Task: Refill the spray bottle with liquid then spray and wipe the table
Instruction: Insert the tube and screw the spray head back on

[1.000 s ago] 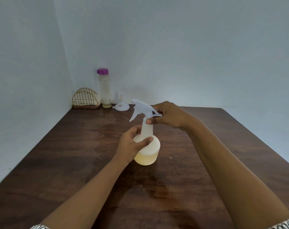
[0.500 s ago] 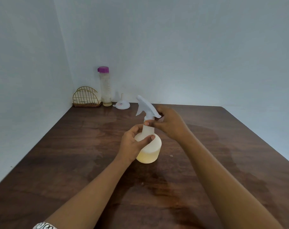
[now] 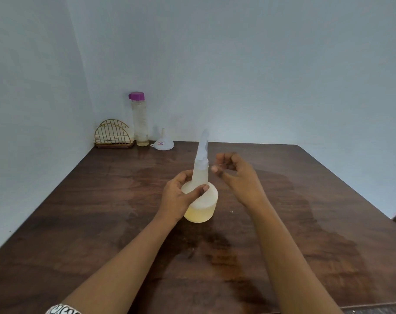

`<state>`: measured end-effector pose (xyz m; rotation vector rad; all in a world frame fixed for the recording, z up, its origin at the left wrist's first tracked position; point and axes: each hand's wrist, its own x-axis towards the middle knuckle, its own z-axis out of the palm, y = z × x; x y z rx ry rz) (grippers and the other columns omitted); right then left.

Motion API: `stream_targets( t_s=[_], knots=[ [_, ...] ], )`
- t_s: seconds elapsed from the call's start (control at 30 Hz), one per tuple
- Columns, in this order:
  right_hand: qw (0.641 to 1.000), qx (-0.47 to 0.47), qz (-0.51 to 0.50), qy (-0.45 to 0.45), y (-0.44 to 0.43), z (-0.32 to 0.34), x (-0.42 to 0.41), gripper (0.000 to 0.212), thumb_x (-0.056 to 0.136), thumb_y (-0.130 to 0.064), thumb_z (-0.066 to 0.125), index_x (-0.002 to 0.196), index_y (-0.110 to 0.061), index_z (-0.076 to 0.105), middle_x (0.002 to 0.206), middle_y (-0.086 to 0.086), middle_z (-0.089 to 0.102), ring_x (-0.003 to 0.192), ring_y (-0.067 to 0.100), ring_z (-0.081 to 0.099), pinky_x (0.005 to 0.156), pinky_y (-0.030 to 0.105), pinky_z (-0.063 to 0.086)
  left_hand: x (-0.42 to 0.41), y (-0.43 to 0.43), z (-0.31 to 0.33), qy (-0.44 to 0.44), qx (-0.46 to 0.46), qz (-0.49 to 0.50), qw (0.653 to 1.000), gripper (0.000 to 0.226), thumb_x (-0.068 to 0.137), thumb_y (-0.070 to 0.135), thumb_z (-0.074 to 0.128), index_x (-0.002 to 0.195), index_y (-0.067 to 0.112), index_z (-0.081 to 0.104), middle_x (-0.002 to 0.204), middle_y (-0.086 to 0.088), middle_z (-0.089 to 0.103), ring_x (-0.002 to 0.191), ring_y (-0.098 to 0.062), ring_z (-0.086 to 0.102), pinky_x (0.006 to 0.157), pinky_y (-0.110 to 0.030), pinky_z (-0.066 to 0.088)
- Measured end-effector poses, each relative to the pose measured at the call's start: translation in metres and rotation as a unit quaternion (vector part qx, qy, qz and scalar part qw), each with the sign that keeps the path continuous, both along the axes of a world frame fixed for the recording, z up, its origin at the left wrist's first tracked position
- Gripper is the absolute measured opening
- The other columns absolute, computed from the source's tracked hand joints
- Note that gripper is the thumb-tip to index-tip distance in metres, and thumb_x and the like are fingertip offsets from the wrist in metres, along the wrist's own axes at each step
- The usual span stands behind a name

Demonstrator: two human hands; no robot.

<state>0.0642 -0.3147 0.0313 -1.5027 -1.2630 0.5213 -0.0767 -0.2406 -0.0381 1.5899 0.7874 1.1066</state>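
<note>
A white translucent spray bottle (image 3: 202,206) stands on the dark wooden table (image 3: 102,211), with pale yellow liquid in its lower part. Its white trigger head (image 3: 203,147) sits on the neck, nozzle turned away from me. My left hand (image 3: 180,197) grips the bottle's shoulder and neck. Just right of the neck, my right hand (image 3: 235,175) hovers with curled, parted fingers and is off the head, slightly blurred. At the far left corner stands a tall clear refill bottle (image 3: 140,120) with a purple cap, a little yellow liquid at its bottom.
A small white funnel (image 3: 163,143) lies next to the refill bottle. A gold wire holder (image 3: 113,134) with a folded cloth in it stands in the corner. Walls close the left and far sides. Faint wet patches mark the table around the spray bottle.
The trigger head has turned from pointing left to pointing away from me. My right hand has let go of it and drawn back to the right. My left hand kept its grip.
</note>
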Motion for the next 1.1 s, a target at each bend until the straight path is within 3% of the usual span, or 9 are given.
stream_targets(
  t_s=[0.13, 0.27, 0.43, 0.53, 0.7, 0.83, 0.97, 1.03, 1.1],
  knots=[
    [0.997, 0.013, 0.072, -0.031, 0.004, 0.01, 0.006, 0.025, 0.092, -0.013, 0.056, 0.115, -0.021, 0.062, 0.109, -0.014, 0.065, 0.103, -0.003, 0.058, 0.091, 0.021, 0.047, 0.001, 0.001, -0.001, 0.001, -0.002, 0.003, 1.0, 0.041, 0.067, 0.037, 0.079, 0.104, 0.036, 0.063, 0.106, 0.007, 0.07, 0.099, -0.013, 0.066, 0.087, -0.039, 0.055],
    [0.981, -0.04, 0.186, 0.04, 0.018, 0.02, 0.007, 0.038, 0.09, -0.013, 0.06, 0.128, -0.017, 0.055, 0.118, -0.005, 0.066, 0.109, 0.005, 0.062, 0.092, 0.02, 0.05, 0.001, 0.002, -0.001, -0.002, -0.005, 0.002, 1.0, 0.043, 0.064, 0.039, 0.08, 0.105, 0.032, 0.065, 0.104, 0.008, 0.071, 0.097, -0.012, 0.067, 0.085, -0.036, 0.056],
    [0.969, -0.049, 0.204, 0.133, 0.03, 0.015, 0.011, 0.039, 0.082, -0.004, 0.066, 0.117, -0.015, 0.052, 0.112, 0.006, 0.07, 0.105, 0.016, 0.066, 0.092, 0.032, 0.052, -0.001, 0.003, -0.002, 0.002, -0.006, -0.002, 1.0, 0.046, 0.066, 0.04, 0.079, 0.108, 0.03, 0.064, 0.107, 0.006, 0.07, 0.1, -0.014, 0.065, 0.086, -0.039, 0.055],
    [0.981, 0.0, 0.15, 0.125, 0.029, 0.009, 0.005, 0.042, 0.076, -0.007, 0.074, 0.109, -0.016, 0.049, 0.102, 0.006, 0.07, 0.095, 0.014, 0.068, 0.081, 0.025, 0.053, 0.0, 0.002, -0.001, 0.0, -0.002, -0.003, 1.0, 0.044, 0.071, 0.034, 0.08, 0.111, 0.026, 0.064, 0.107, 0.005, 0.07, 0.1, -0.014, 0.065, 0.088, -0.042, 0.055],
    [0.987, 0.132, -0.088, -0.003, 0.021, -0.012, -0.041, 0.046, 0.069, -0.024, 0.082, 0.099, -0.025, 0.046, 0.092, -0.013, 0.056, 0.087, 0.0, 0.055, 0.076, 0.014, 0.047, 0.001, 0.001, -0.002, -0.01, 0.019, 0.011, 1.0, 0.05, 0.06, 0.052, 0.075, 0.104, 0.031, 0.065, 0.107, 0.0, 0.07, 0.103, -0.017, 0.065, 0.092, -0.042, 0.052],
    [0.983, 0.137, -0.124, 0.01, 0.015, -0.017, -0.047, 0.051, 0.068, -0.036, 0.081, 0.104, -0.026, 0.046, 0.097, -0.01, 0.055, 0.094, 0.004, 0.055, 0.08, 0.015, 0.045, 0.001, 0.003, -0.006, -0.003, 0.023, 0.004, 1.0, 0.058, 0.057, 0.056, 0.075, 0.109, 0.032, 0.063, 0.113, 0.002, 0.068, 0.112, -0.013, 0.061, 0.097, -0.036, 0.049],
    [0.999, 0.027, 0.0, 0.019, 0.01, -0.014, -0.026, 0.054, 0.079, -0.03, 0.074, 0.127, -0.021, 0.051, 0.121, -0.011, 0.058, 0.115, 0.005, 0.053, 0.092, 0.013, 0.042, 0.0, 0.002, -0.002, 0.007, 0.027, 0.002, 1.0, 0.036, 0.069, 0.032, 0.082, 0.098, 0.039, 0.062, 0.092, 0.025, 0.07, 0.093, 0.01, 0.061, 0.076, -0.009, 0.047],
    [0.991, -0.019, 0.105, 0.081, 0.014, -0.012, -0.017, 0.056, 0.088, -0.025, 0.064, 0.139, -0.014, 0.043, 0.135, -0.002, 0.054, 0.123, 0.011, 0.052, 0.105, 0.031, 0.043, 0.001, 0.002, -0.002, -0.005, 0.021, -0.005, 1.0, 0.034, 0.071, 0.028, 0.08, 0.101, 0.034, 0.063, 0.094, 0.018, 0.072, 0.091, 0.001, 0.066, 0.075, -0.017, 0.052],
    [0.979, -0.021, 0.166, 0.117, 0.019, -0.01, -0.009, 0.043, 0.093, -0.023, 0.056, 0.135, -0.013, 0.048, 0.13, 0.004, 0.059, 0.119, 0.019, 0.056, 0.104, 0.044, 0.044, 0.001, 0.001, -0.002, -0.018, 0.012, -0.009, 1.0, 0.041, 0.067, 0.035, 0.079, 0.105, 0.03, 0.065, 0.101, 0.007, 0.073, 0.095, -0.009, 0.068, 0.08, -0.028, 0.056]
  ],
)
